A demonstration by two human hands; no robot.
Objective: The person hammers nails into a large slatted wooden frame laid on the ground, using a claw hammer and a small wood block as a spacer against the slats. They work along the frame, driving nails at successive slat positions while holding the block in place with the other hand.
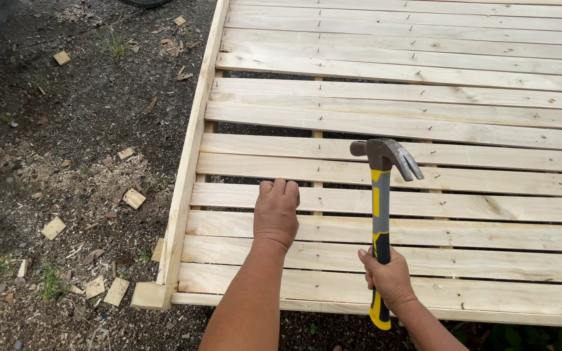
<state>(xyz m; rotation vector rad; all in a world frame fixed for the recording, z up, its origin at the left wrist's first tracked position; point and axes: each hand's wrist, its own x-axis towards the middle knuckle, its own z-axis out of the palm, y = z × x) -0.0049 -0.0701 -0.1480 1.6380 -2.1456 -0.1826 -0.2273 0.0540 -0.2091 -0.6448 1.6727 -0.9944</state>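
My right hand (390,278) grips the yellow-and-black handle of a claw hammer (380,195), held upright with its steel head raised over the slats. My left hand (276,211) rests knuckles-up on a pale wooden slat (489,207), fingers curled over its far edge near the gap. Whether it pinches a nail I cannot tell. Both hands are over the near left part of a large slatted wooden frame (190,149) lying on the ground.
Many parallel slats (411,71) with small nail heads run across the frame. Dark soil with sawdust and several wood offcuts (134,198) lies to the left. A small block (151,296) sits at the frame's near corner.
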